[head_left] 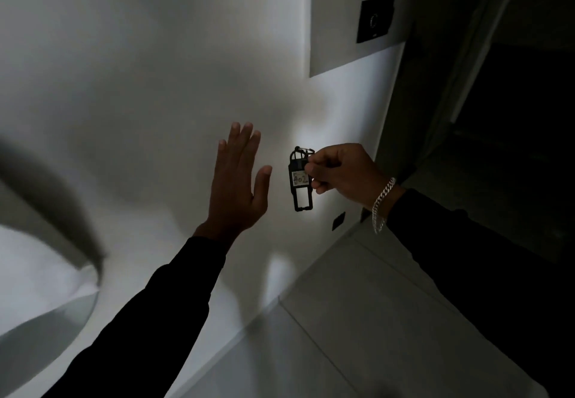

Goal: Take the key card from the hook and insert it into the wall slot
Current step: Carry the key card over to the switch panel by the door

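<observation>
The key card (300, 184) is a black oblong tag with a white label reading 402 and a metal ring at its top. It hangs upright in front of the white wall (140, 70), pinched along its right edge by my right hand (340, 171). My left hand (239, 179) is raised flat beside it on the left, fingers spread, holding nothing and not touching the tag. High on the wall at the right, a dark square panel (376, 18) sits on a grey plate (339, 17). No hook is visible.
A small dark socket (338, 220) sits low on the wall near the pale tiled floor (357, 319). A dark doorway (513, 117) opens at the right. A curved pale shape (46, 273) fills the lower left. The room is dim.
</observation>
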